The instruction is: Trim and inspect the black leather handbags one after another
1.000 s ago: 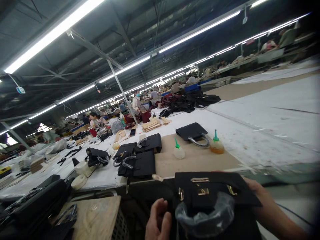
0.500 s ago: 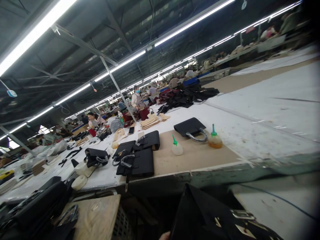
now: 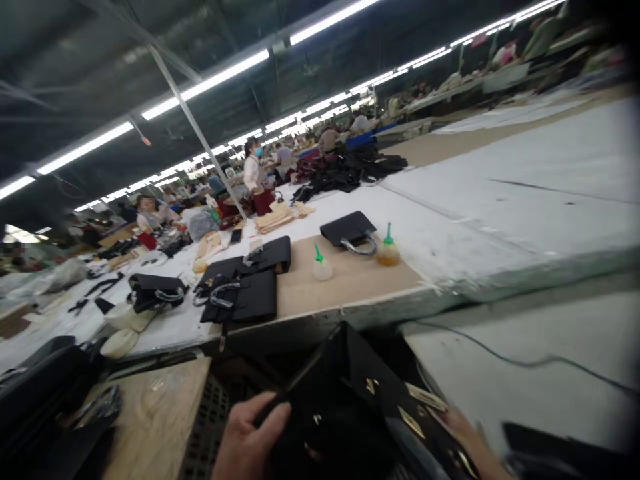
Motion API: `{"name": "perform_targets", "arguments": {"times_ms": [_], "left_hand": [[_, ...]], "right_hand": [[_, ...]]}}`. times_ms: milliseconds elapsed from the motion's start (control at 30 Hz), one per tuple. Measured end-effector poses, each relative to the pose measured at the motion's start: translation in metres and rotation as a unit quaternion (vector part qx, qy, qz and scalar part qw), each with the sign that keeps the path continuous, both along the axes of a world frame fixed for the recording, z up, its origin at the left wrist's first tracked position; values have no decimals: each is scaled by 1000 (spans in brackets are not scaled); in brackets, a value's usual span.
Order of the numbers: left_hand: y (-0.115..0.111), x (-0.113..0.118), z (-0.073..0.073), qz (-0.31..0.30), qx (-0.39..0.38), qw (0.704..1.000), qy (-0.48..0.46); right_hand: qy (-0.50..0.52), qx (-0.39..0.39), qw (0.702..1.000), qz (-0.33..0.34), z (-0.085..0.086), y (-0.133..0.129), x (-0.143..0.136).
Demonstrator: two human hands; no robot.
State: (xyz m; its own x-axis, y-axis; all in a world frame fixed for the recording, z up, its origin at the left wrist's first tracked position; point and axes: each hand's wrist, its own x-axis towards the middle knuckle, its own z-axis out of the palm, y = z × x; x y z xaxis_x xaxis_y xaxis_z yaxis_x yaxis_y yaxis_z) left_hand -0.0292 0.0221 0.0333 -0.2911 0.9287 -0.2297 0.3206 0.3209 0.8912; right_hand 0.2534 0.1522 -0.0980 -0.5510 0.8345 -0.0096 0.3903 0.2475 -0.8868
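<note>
White table point(image 3: 485, 213) behind a gold-fitted black handbag point(image 3: 335, 407), hands point(image 3: 249, 430) clamped on its opposite sides, green-nozzled bottles point(image 3: 323, 269) beyond it

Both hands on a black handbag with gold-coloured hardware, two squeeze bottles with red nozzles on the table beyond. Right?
No: the head view shows green nozzles on the two squeeze bottles. Left hand and right hand are on the black handbag, as stated.
</note>
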Motion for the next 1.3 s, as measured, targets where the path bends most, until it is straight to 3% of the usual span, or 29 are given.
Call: {"name": "perform_targets", "arguments": {"times_ms": [67,133,233,333,400,467,567,700,900,1100,1300], "left_hand": [[5,1,2,-1,4,1000,9],[10,5,-10,-49,-33,998,1],[6,13,-38,-61,-81,995,-19],[-3,13,-55,-39,-96,995,-2],[-8,10,-58,-48,-96,994,16],[-10,7,-56,-56,-96,994,21],[-13,7,-51,-52,-97,994,14],[-22,5,-50,-19,-102,995,0],[-32,-3,-63,42,-94,995,-14],[-28,-5,-71,70,-91,993,-30],[-26,-7,-74,87,-84,992,-35]], "right_hand": [[-13,-66,996,53,-9,-13,36],[-27,-111,988,106,-11,-9,60],[-23,-56,998,20,3,17,63],[109,32,993,24,38,42,32],[163,75,978,103,61,50,0],[156,96,961,209,74,56,-32],[103,77,931,343,70,64,-74],[74,4,905,418,53,75,-103],[-20,-35,902,430,59,75,-100],[-124,39,914,385,75,60,-82],[-183,78,892,406,88,58,-75]]}}
